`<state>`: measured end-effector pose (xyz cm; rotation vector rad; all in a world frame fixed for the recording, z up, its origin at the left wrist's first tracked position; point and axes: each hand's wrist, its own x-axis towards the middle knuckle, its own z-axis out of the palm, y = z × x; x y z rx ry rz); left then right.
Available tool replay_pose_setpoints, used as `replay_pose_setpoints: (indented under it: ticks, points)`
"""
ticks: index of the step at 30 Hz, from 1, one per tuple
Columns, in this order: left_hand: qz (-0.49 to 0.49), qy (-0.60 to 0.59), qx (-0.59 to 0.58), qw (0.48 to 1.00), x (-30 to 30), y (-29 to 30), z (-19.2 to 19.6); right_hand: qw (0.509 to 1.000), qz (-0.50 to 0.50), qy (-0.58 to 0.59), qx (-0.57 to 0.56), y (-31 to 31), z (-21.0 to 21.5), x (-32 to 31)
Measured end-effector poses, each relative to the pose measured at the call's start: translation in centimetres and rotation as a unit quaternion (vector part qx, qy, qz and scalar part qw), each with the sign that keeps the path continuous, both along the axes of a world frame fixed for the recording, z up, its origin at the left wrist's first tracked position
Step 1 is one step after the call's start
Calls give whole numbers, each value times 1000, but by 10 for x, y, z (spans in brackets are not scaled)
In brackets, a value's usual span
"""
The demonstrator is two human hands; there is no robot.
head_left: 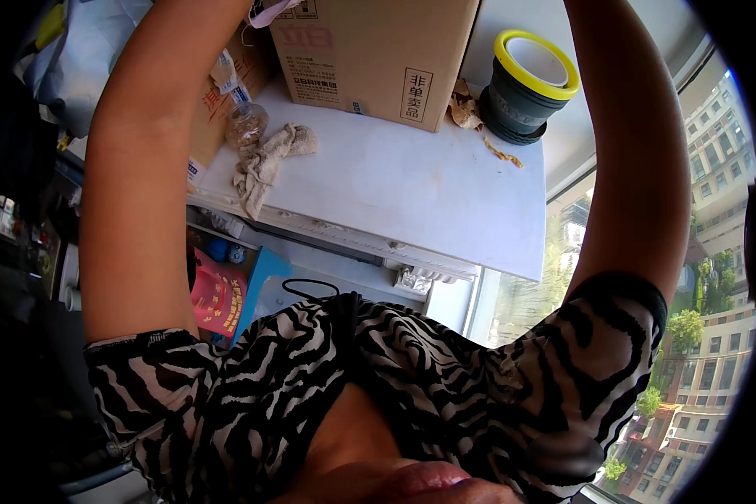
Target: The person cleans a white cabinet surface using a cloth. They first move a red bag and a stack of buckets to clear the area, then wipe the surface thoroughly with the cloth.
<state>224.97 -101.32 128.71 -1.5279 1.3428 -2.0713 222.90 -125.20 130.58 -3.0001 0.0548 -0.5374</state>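
Our hands are out of view, so we cannot tell their grip. With the box (371, 59) at twelve o'clock on the table (395, 181), we'd best keep our right arm (634, 126) clear of the pot (521, 105) between one and two.

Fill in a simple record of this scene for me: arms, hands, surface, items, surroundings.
Arms: left arm and right arm raised past the upper edge
Left hand: out of view; hold unknown
Right hand: out of view; hold unknown
Surface: white tabletop
Items: cardboard box; dark pot with yellow rim, right of the box; crumpled cloth near the front edge
Surroundings: window at right, buildings outside
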Motion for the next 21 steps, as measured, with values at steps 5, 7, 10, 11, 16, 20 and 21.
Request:
replay_pose_setpoints:
  ticks: [5, 7, 10, 11, 16, 20, 21]
  points:
    - [12, 377, 182, 908, 18, -6, -25, 995, 87, -45, 16, -1, -14, -60]
    - [92, 646, 138, 745, -12, -23, -24, 986, 119, -110, 40, 10, -29, -117]
    - [-17, 739, 59, 671, 1, -27, -14, 989, 90, -108, 37, 11, -46, -157]
    - [-35, 761, 49, 646, 26, -25, -8, 993, 85, -75, 46, 15, -53, -168]
    - [38, 741, 48, 668, -10, -61, -30, 993, 36, 61, 91, -6, -111, -191]
    - [119, 794, 99, 588, -35, -89, -27, 985, 165, 58, 4, -53, -192, -158]
    - [141, 725, 96, 667, -7, -95, -28, 985, 152, 77, 9, -42, -204, -152]
